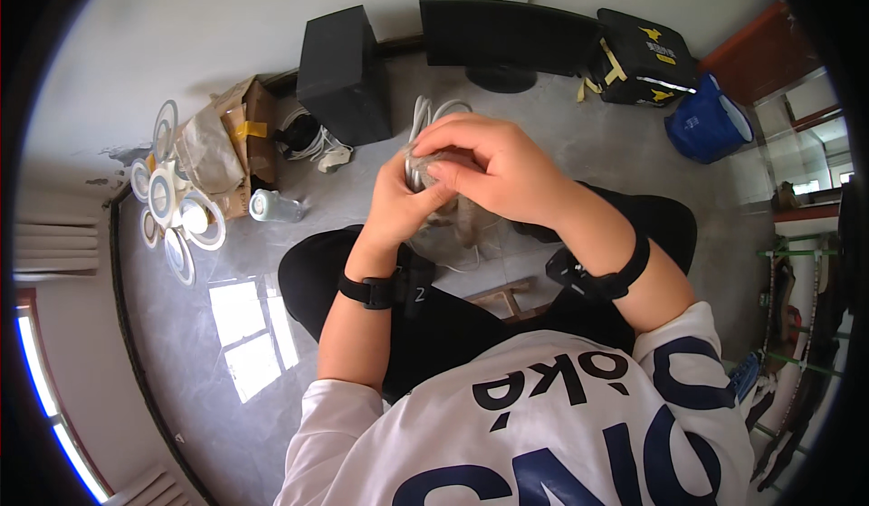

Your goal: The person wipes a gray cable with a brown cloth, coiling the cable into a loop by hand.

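A looped bundle of pale grey-white cable (420, 119) is gathered between my two hands, its loops rising above the fingers on the far side. My left hand (398, 200) is closed round the bundle from the left, thumb toward the middle. From the right, my right hand (496, 164) curls over the top, its fingers and thumb closed on the cable. Part of the bundle is hidden behind the fingers. Thin strands hang below the hands toward the floor between my knees, where more pale material shows that I cannot make out.
Against the far wall stand a black box-shaped cabinet (337, 76), a black monitor (507, 40) and a black bag (643, 58). A blue fabric bin (706, 124) is on the right. Leftward are a cardboard box (256, 135), a clear jar (276, 206) and a ring-shaped lamp (163, 194).
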Demonstrator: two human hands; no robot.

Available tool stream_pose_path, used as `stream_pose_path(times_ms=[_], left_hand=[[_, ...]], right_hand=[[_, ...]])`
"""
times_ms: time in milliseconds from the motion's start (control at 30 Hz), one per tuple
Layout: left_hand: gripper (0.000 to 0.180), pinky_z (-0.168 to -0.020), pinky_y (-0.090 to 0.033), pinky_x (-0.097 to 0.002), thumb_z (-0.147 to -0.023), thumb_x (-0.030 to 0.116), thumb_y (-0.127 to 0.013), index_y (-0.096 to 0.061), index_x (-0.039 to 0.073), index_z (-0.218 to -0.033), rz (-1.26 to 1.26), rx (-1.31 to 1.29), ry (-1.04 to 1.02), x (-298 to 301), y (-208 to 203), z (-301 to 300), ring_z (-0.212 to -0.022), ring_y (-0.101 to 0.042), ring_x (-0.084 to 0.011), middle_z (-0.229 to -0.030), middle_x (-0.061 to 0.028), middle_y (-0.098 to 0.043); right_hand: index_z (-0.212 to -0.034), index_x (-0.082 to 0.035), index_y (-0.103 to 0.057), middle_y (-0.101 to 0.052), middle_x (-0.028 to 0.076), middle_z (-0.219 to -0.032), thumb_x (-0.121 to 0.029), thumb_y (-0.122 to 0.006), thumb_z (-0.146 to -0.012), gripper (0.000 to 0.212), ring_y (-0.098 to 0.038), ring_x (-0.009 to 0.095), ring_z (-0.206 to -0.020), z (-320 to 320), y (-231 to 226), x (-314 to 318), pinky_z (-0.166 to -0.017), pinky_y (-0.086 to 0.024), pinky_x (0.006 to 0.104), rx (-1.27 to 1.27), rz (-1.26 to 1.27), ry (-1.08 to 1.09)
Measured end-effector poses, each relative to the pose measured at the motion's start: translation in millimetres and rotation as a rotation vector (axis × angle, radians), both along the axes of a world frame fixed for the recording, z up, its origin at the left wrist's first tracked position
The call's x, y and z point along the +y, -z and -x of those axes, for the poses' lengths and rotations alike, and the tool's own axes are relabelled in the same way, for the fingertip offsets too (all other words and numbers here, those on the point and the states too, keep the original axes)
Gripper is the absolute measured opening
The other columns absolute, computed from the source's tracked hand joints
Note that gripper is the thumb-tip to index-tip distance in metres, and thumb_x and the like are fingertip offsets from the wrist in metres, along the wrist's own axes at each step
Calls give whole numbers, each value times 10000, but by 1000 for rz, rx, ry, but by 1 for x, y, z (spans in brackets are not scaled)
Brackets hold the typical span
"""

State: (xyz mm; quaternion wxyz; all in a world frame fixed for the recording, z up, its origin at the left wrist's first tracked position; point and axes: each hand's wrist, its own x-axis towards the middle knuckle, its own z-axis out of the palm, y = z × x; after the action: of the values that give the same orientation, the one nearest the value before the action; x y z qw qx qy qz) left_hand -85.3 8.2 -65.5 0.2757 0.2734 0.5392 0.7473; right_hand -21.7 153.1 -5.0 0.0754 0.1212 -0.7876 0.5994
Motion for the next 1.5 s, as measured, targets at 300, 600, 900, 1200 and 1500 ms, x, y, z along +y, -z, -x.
stream_pose_path(times_ms=[300, 600, 900, 1200, 1500], left_hand=[[263, -600, -406, -187, -780, 161, -636, -568, -2, -975, 122, -123, -315, -1, -18, 8, -703, -527, -64, -836, -27, -601], [185, -366, -234, -177, -771, 185, -635, -586, 50, -888, 168, -118, -609, 8, -9, 29, -429, -365, -12, -620, 50, -507], [169, -348, -203, -179, -764, 188, -641, -572, 60, -850, 116, -166, -663, -6, -2, 31, -377, -320, -12, -580, 54, -477], [152, -329, -213, -177, -781, 185, -619, -557, 63, -846, 98, -147, -724, -28, -14, 41, -366, -328, -20, -567, 46, -458], [180, -323, -219, -189, -765, 241, -639, -536, 94, -783, -21, 33, -834, -40, -78, 83, -358, -321, -31, -512, 54, -416]], right_hand=[[-1005, -17, -555, -610, 75, -876, -121, -595, -771, 259, -573, 140, -815, -43, -46, 210, -726, -456, 270, -520, -693, 117], [-989, -4, -586, -627, 121, -930, -163, -585, -743, 293, -591, 208, -859, -126, 42, 299, -772, -454, 310, -896, -732, 102], [-819, -33, -578, -592, 178, -771, -94, -549, -759, 90, -573, 322, -751, -113, 75, 234, -670, -452, 372, -420, -795, 664], [-811, -20, -549, -567, 84, -720, -127, -549, -777, 112, -522, 183, -677, -251, 48, 100, -624, -430, 312, -950, -448, -741], [-831, -63, -590, -599, 76, -727, -243, -606, -780, 187, -568, 174, -671, -241, 36, 133, -587, -445, 310, -671, -517, -296]])
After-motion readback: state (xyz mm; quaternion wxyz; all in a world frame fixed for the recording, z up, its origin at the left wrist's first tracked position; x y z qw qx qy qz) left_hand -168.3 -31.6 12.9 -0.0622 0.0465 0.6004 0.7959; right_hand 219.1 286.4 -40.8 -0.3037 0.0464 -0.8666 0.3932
